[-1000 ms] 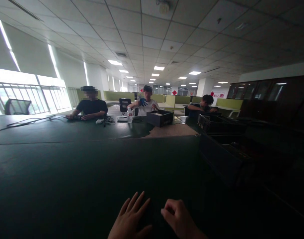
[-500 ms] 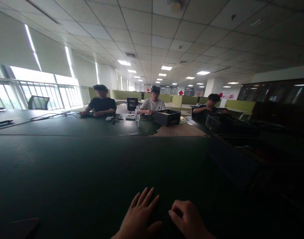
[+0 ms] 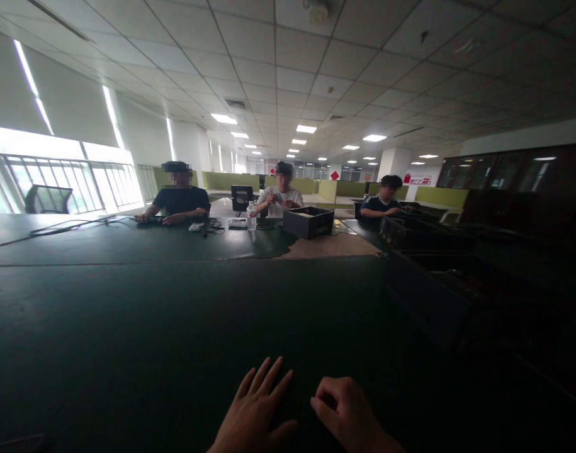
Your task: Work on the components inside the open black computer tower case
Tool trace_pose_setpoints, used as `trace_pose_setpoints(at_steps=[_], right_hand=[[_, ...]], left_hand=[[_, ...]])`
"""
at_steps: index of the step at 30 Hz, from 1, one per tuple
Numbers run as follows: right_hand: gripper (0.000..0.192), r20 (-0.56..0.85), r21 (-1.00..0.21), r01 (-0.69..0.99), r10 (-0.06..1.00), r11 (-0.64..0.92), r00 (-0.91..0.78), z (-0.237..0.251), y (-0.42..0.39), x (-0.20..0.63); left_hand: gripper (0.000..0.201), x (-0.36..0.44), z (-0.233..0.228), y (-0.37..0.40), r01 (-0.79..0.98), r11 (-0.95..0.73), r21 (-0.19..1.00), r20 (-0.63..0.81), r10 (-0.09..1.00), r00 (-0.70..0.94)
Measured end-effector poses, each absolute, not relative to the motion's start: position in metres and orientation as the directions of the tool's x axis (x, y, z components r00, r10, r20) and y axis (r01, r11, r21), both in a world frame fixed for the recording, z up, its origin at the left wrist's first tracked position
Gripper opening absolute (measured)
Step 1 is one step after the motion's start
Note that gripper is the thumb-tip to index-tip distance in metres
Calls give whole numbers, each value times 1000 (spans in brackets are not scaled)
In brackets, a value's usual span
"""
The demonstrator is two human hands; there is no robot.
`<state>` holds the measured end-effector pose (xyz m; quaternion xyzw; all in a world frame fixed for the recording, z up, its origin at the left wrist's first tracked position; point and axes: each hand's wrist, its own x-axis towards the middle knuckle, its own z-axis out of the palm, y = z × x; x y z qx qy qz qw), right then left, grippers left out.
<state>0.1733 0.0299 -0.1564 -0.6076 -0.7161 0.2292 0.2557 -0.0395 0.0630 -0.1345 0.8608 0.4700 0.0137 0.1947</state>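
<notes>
My left hand lay flat, fingers spread, on the dark green table; my right hand was curled loosely, empty — wrists cut off, dark crates murky.

Table: dark green covering, matt, faintly scuffed, laid in sheets with visible seams; one torn patch at the far end exposes a bare brown board, dull and wood-like. Left hand and right hand: bare skin, resting on the matt covering. Bins: dark plastic, matt. Far crate: dark plastic, smooth. Water bottle: clear plastic, glossy. Ceiling: white panels, matt.
</notes>
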Motion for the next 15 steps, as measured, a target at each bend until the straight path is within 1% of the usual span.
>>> trace_pose_setpoints(at_steps=[4, 10, 15], right_hand=[[24, 84, -636, 758, 989, 148, -124, -152, 28, 173], [24, 78, -628, 764, 989, 146, -126, -151, 28, 174], [24, 75, -631, 763, 990, 142, -123, -149, 29, 173]], left_hand=[[69, -39, -134, 63, 811, -481, 333, -158, 819, 551], [70, -40, -138, 66, 792, -502, 348, -129, 811, 571], [69, -40, -136, 68, 795, -500, 344, -148, 807, 572]])
